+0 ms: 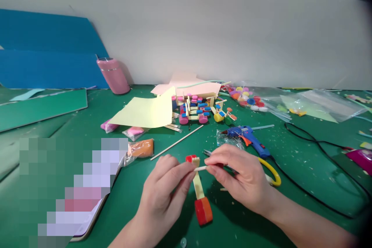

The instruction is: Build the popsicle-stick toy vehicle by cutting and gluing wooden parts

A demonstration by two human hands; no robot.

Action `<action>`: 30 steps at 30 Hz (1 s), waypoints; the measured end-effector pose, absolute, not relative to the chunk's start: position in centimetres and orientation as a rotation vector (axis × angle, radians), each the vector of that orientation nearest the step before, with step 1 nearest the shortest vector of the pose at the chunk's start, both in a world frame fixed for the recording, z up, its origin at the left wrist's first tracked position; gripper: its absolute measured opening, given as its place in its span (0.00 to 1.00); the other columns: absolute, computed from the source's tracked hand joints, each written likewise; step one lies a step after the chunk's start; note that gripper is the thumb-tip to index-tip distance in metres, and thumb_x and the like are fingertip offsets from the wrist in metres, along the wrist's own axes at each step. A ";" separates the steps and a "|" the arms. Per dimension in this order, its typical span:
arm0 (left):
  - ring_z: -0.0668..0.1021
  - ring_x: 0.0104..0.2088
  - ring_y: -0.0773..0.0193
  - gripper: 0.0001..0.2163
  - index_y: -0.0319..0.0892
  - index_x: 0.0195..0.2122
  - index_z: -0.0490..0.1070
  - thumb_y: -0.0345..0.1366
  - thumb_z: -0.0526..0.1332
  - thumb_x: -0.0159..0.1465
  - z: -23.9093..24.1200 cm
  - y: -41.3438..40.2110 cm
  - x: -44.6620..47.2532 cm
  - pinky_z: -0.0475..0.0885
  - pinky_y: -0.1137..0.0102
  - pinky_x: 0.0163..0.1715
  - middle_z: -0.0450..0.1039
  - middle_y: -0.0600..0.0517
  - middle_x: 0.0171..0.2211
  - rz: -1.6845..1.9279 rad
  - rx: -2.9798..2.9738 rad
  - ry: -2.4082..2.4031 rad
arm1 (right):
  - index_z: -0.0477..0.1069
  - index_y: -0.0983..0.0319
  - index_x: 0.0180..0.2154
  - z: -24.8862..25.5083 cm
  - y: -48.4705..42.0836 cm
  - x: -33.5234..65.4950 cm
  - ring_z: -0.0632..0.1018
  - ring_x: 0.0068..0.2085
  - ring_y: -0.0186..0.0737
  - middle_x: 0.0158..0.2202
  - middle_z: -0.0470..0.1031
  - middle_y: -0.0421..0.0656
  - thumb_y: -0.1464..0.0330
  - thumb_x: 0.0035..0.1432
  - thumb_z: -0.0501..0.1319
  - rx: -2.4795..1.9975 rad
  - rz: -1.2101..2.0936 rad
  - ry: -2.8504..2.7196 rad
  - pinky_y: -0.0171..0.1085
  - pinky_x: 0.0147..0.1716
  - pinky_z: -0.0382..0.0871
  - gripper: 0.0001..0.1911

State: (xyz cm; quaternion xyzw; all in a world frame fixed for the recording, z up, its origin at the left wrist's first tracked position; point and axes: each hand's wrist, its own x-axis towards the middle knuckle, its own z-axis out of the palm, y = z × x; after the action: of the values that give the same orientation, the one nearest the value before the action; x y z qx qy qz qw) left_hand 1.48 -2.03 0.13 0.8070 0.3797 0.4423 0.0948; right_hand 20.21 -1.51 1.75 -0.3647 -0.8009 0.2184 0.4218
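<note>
Between the fingertips of both hands is a short thin wooden stick (200,168), pale and held about level. My left hand (167,186) pinches its left end, and my right hand (240,174) pinches the other. Just behind and below the stick lies a craft piece (199,186) made of a flat wooden strip with red and orange round parts at its ends. Pliers or cutters (207,152) with a yellow handle (274,170) lie partly hidden beneath my right hand. A longer thin stick (176,142) rests on the table beyond my left hand.
A blue glue gun (250,137) with a black cord (302,193) lies to the right. Small assembled craft models (193,112) stand at the back, near yellow paper (142,110). A wrapped orange clay block (141,148), a phone (93,217) and a pink cup (114,76) are left.
</note>
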 end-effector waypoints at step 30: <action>0.69 0.24 0.69 0.08 0.41 0.32 0.76 0.38 0.61 0.57 -1.4 -1.0 1.0 0.65 0.75 0.24 0.69 0.55 0.19 1.159 1.261 1.271 | 0.71 0.61 0.32 -1.3 -0.6 20.6 0.69 0.27 0.32 0.27 0.71 0.39 0.65 0.59 0.55 -1.181 1.044 -1.574 0.30 0.22 0.61 0.09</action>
State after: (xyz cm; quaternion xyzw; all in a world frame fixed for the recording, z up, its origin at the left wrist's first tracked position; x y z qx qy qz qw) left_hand 1.04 -0.99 -1.41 0.5175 0.5217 0.4756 0.4836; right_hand 20.59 -0.58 -1.26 -0.4757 -0.6340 0.4207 0.4413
